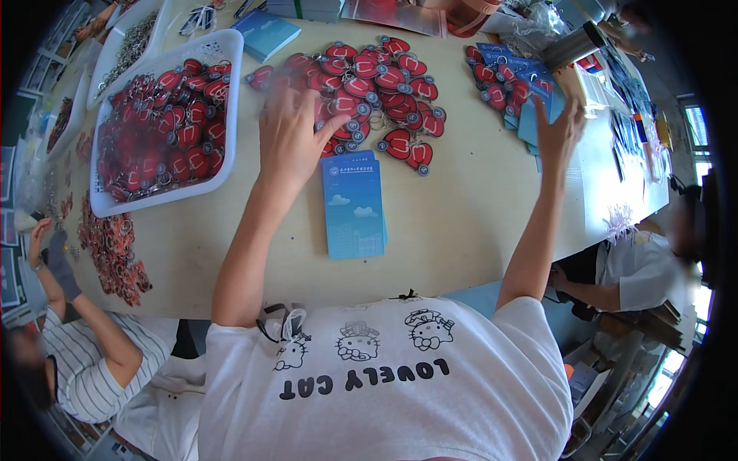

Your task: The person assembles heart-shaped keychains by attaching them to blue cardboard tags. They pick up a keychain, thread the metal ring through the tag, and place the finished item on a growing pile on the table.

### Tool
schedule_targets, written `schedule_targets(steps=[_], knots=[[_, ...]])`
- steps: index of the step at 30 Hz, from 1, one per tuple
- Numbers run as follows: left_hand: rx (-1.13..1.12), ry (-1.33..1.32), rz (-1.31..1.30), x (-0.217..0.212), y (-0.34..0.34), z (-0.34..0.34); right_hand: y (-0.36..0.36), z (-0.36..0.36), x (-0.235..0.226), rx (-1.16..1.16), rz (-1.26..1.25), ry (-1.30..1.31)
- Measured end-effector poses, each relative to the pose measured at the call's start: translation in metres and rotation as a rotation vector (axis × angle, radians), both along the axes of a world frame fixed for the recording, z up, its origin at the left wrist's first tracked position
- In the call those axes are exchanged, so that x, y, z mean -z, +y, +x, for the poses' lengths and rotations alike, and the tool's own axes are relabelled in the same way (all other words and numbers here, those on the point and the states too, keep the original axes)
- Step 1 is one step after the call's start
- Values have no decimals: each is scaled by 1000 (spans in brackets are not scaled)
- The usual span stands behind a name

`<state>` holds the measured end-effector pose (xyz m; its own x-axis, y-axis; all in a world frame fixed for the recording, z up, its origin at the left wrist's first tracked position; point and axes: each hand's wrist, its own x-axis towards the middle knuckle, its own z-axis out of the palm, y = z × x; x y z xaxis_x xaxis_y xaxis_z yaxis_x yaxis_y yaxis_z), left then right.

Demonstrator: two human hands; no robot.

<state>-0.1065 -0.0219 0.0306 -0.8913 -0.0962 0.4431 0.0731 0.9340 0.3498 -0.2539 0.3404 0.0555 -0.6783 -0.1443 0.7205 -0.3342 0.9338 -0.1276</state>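
Observation:
My left hand (292,134) is over the left edge of a heap of red heart-shaped keychains (396,77) with metal rings. Its thumb stands apart from the fingers, whose tips are blurred; I see nothing held in it. Out to the right, my right hand (560,134) has its fingers apart and nothing visible in them. It is beside a spread of blue cards (529,127) with more red keychains (496,96) lying on them. Between my forearms a small stack of blue cards (354,211) with a cloud print lies on the table, just below the heap.
A white plastic basket (234,115) full of red keychains stands at the left, with a tray of metal rings (134,50) behind it. Orange-red pieces (115,257) lie near the left edge. A metal cylinder (573,46) is at the far right. Other people sit on both sides.

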Motion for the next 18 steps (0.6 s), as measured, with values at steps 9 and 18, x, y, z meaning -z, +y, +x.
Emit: schedule_targets(steps=[9, 18], knots=[[-84, -322, -85, -4, 36, 56, -145, 70, 24, -740, 12, -376], [-22, -350, 644, 24, 24, 70, -163, 55, 50, -662, -68, -578]])
